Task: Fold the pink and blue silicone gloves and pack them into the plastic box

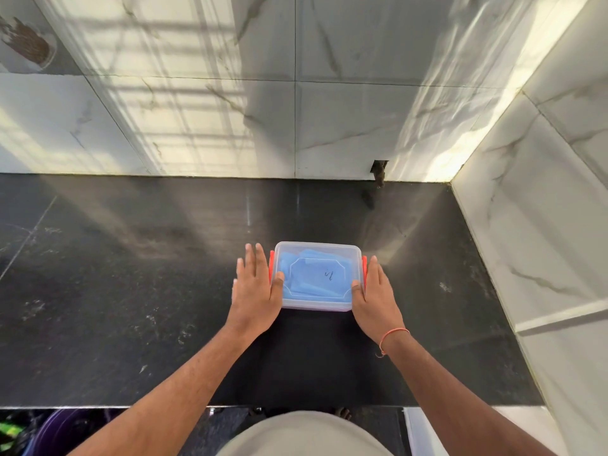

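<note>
On the dark tabletop (131, 291), just in front of you, the plastic box (317, 304) sits with its clear lid (316, 250) already on and the blue glove (296, 268) folded inside, so the step in hand looks like snapping the red side latches down. Your left hand (256, 291) lies flat against the left latch (271, 268) with fingers straight and the thumb resting on the lid's edge; your right hand (373, 294) mirrors it at the right latch (364, 268), fingers extended, thumb on the lid. Neither hand is curled around anything. Press both clips inward and down together, keeping the thumbs on the lid so the box does not slide on the polished stone or tip toward one side; check that no glove edge is caught under the rim before you commit. Much is hard to read here: the pink glove cannot be made out with certainty, only a faint pinkish tint along the box's near lower edge. The frosted lid blurs how the gloves are folded, your palms cover most of each latch, and whether either has clicked shut cannot be told.
</note>
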`<act>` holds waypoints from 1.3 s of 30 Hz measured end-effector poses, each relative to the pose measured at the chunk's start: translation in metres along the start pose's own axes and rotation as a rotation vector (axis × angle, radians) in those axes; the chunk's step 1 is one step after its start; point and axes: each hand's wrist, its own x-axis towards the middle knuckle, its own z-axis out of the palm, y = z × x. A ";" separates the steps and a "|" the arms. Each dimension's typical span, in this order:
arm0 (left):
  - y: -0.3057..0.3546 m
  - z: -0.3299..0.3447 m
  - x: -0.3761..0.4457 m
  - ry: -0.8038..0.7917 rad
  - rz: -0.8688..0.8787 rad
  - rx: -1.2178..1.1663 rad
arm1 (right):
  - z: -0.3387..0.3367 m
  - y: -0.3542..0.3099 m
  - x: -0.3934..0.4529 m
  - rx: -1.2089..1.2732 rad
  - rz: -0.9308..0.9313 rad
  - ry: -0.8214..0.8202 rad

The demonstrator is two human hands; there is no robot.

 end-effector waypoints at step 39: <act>0.025 0.004 0.022 0.045 0.381 0.554 | 0.010 -0.023 0.018 -0.629 -0.358 -0.008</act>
